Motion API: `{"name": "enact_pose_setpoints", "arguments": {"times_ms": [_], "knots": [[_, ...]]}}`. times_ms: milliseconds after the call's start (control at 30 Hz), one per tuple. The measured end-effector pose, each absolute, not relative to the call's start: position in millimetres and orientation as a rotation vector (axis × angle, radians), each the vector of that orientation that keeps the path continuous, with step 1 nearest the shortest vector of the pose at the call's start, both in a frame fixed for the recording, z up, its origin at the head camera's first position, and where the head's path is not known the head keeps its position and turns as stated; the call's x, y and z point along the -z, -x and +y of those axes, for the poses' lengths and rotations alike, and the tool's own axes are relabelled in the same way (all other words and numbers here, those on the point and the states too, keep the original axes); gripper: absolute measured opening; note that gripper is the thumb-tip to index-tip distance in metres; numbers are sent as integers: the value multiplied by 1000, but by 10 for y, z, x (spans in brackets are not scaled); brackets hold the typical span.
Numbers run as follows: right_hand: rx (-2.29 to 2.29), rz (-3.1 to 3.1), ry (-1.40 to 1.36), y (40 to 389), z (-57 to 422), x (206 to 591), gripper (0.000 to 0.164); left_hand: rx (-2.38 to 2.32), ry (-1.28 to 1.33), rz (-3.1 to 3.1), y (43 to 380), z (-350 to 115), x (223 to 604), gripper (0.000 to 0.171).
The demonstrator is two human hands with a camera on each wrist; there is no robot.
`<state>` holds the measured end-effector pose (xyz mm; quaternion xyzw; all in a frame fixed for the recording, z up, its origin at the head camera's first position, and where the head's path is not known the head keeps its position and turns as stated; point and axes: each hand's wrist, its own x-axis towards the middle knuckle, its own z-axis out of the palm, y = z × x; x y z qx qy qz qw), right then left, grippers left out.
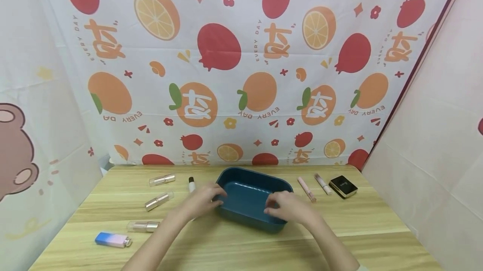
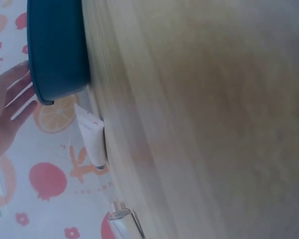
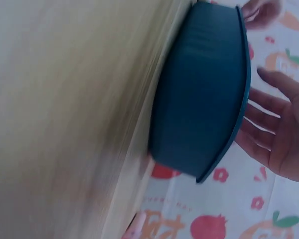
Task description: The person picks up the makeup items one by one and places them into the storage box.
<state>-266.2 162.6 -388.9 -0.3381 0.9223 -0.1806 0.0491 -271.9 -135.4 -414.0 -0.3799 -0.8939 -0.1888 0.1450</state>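
A deep teal rectangular tray (image 1: pixel 247 219) stands on the wooden table with nothing seen inside it. At its left end, my left hand (image 1: pixel 206 199) hovers by the rim, fingers loosely bent. The left wrist view shows this hand (image 2: pixel 5 107) with spread fingers reaching behind the rim; contact is hard to tell. My right hand (image 1: pixel 288 207) is over the tray's near right corner, and in the right wrist view the hand (image 3: pixel 289 127) has its fingers spread and relaxed beside the rim. A white tube with a black cap (image 1: pixel 192 185) lies partly hidden behind my left hand.
Several clear-and-metallic tubes, one a lipstick-like tube (image 1: pixel 158 201), and a blue-pink case (image 1: pixel 112 240) lie on the left. To the right are a pink tube (image 1: pixel 307 189), a pinkish tube with a white end (image 1: pixel 323 184) and a black-gold square compact (image 1: pixel 343 186). Printed curtains stand behind.
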Motion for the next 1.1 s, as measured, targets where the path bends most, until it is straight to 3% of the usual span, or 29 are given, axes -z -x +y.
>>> {"name": "enact_pose_setpoints", "arguments": {"times_ms": [167,367,1100], "knots": [[430,2726,1018,2556,1505,3924,28,596,1124,-2630,2716,-1351,4134,13],[286,2777,1078,2508,1431,4030,20,670,1153,-2688,2678,-1343,4081,10],[367,2875,1087,2739,1565,4081,17,646,1144,-2711,2706,-1243,4095,6]]}}
